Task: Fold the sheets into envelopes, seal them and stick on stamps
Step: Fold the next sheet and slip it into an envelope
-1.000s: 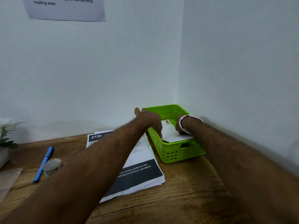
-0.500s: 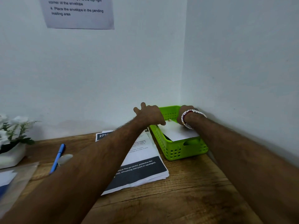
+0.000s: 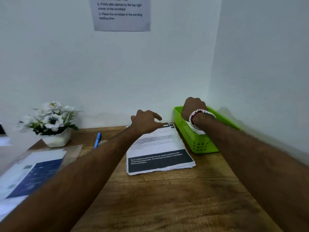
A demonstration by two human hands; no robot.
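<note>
Both hands had lifted off the envelope [image 3: 198,131] in the basket [image 3: 199,144]; left hand [image 3: 145,122] loosely curled, empty; right hand's [image 3: 194,108] grip hidden; likely filed.

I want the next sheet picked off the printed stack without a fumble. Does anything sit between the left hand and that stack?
Nothing visible does. The left hand hovers just over the far end of the printed stack, with no object between them. The blue pen lies off to the left and the green basket to the right, both clear of the path.
</note>
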